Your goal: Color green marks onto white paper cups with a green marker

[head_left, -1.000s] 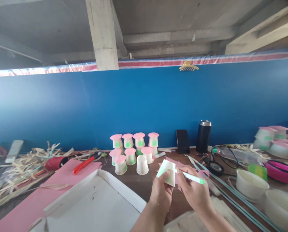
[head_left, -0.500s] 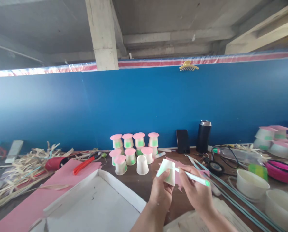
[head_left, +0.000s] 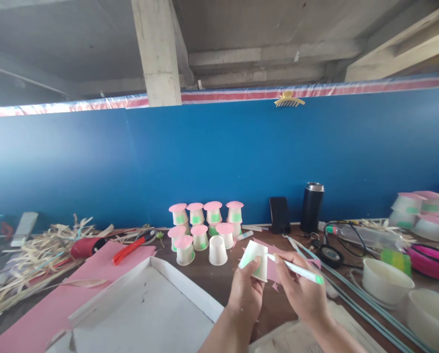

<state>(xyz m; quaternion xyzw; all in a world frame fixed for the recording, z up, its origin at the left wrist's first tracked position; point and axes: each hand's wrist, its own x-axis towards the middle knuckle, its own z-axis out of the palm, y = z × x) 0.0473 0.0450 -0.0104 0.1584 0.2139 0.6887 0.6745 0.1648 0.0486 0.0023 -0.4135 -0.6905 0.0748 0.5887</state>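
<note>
My left hand [head_left: 246, 294] is closed around a white paper cup [head_left: 259, 252] that is tilted and carries green colouring on its side. A white marker with a green end [head_left: 303, 270] is gripped in my right hand [head_left: 303, 289], its tip close to the cup's right side; whether it touches I cannot tell. Just beyond stands an upside-down plain white cup [head_left: 218, 251]. Beside it are several cups with pink paper discs on top and green patches, such as the front pink-topped cup [head_left: 185, 252]. Pink paper scraps [head_left: 272, 274] lie behind my hands.
At the left are a white tray [head_left: 182, 279], pink paper [head_left: 57, 299], red scissors or cutter [head_left: 128, 251] and a heap of paper strips [head_left: 46, 260]. A phone [head_left: 279, 215] and black flask [head_left: 312, 208] stand behind. Bowls [head_left: 386, 280] and blue-grey rods [head_left: 366, 304] lie right.
The marker in my right hand has shifted slightly right, its tip drawing back a little from the cup. My left hand and the cup stay nearly in place.
</note>
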